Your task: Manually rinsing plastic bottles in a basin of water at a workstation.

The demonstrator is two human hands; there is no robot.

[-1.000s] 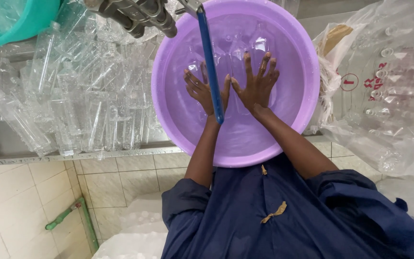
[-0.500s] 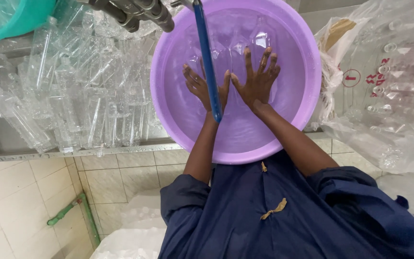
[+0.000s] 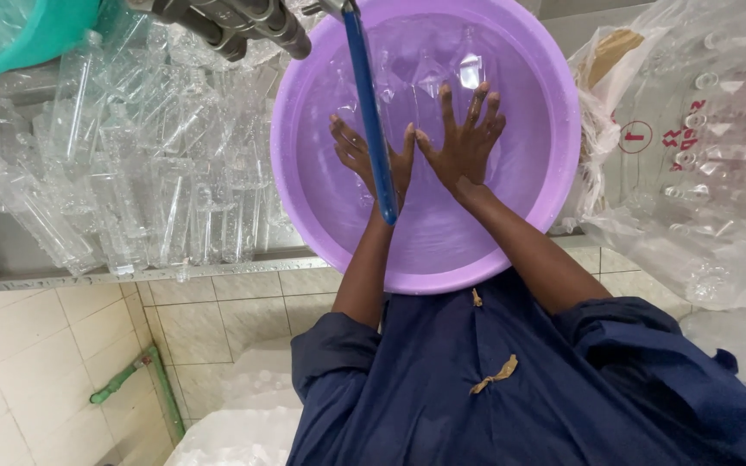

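Both hands are sitting flat in the water of the purple basin, left hand and right hand with fingers spread, gripping nothing, pressing down beside the clear bottles floating at the far side. A blue hose is hanging into the basin between the hands. Judging by the clear plastic bottles piling up in the steel sink at left and the bag of bottles at right, washing is looking well short of done.
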